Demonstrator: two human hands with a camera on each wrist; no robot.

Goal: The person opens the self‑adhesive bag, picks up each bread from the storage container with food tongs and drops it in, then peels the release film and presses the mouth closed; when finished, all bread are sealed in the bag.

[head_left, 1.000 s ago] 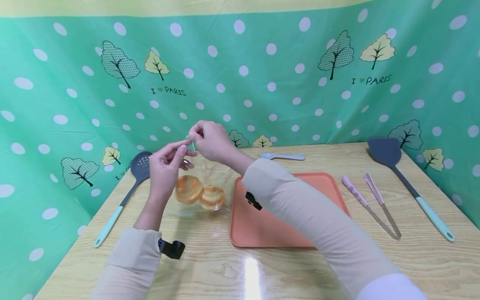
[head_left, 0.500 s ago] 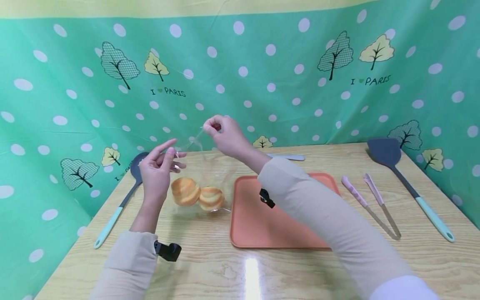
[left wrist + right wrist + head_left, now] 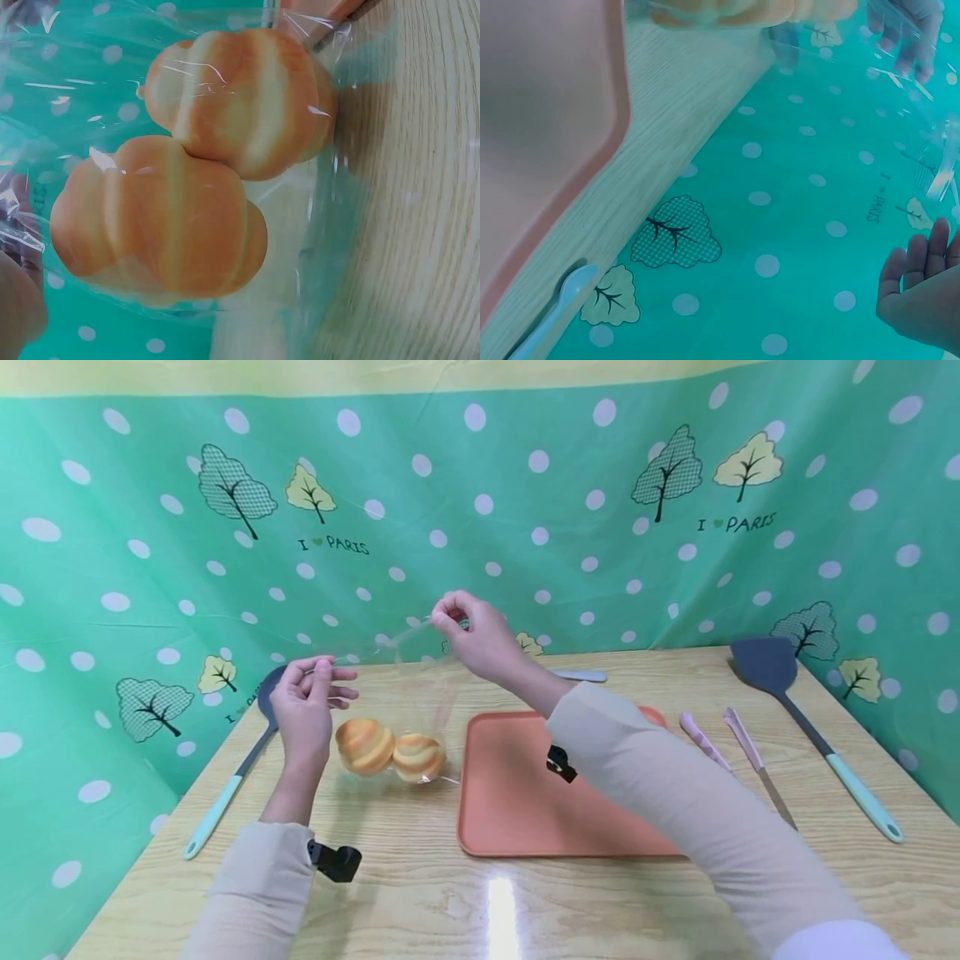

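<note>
Currently left hand (image 3: 306,710) and right hand (image 3: 480,635) each pinch one top edge of one clear bag (image 3: 405,693), stretched apart. Two buns (image 3: 388,752) inside, probably resting on the table (image 3: 420,893), left of one orange tray (image 3: 525,810).
</note>
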